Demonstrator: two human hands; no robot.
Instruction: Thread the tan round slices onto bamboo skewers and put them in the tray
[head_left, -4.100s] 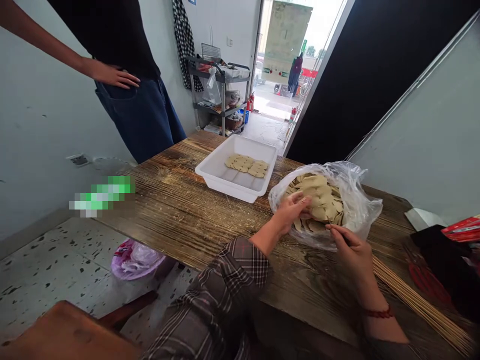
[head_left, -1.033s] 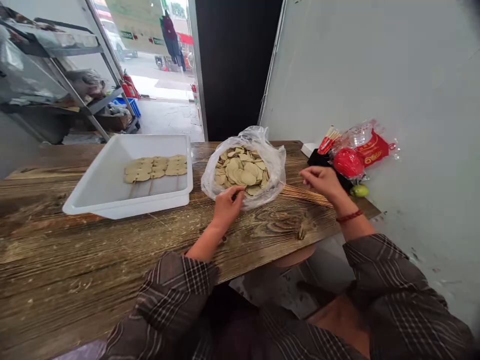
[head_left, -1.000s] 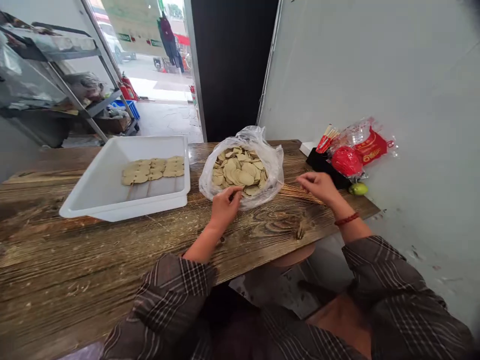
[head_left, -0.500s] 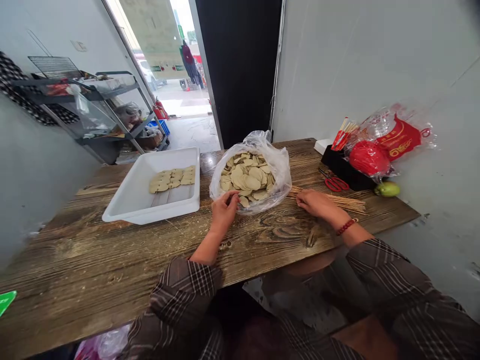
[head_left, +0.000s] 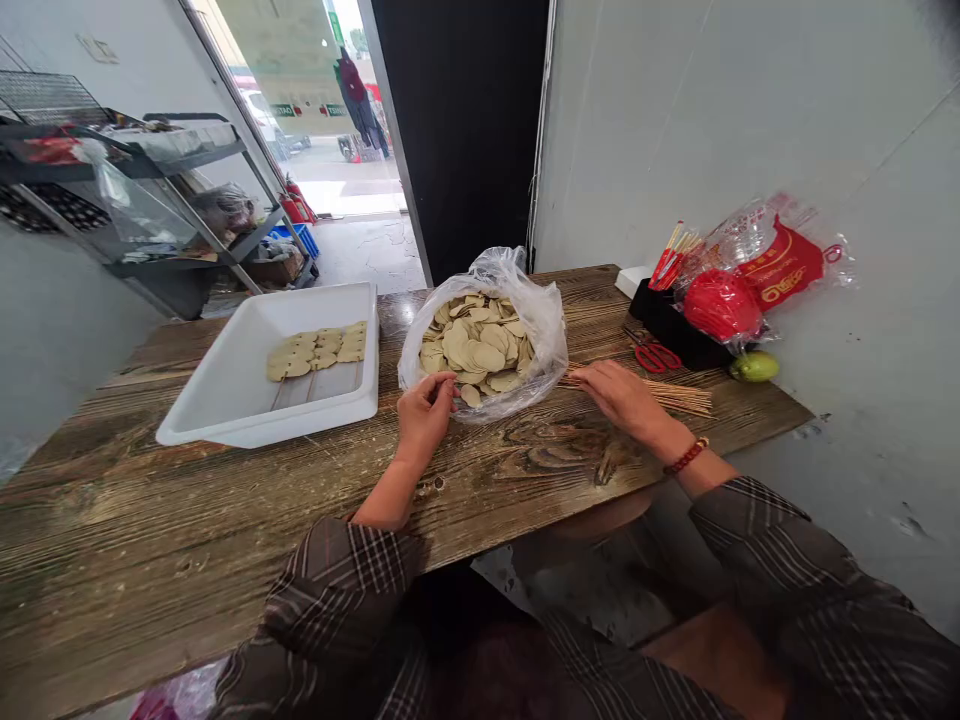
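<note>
Seemingly picking among sticks (head_left: 682, 398) with half-curled right hand (head_left: 619, 398), resting near-pinched left hand (head_left: 422, 415) by bag (head_left: 548, 325); cannot tell either grip. Next, probably separate one.

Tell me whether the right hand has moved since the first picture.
Yes, rightward: the right hand has gone from the near edge of the plastic bag to the sticks beside it.
</note>
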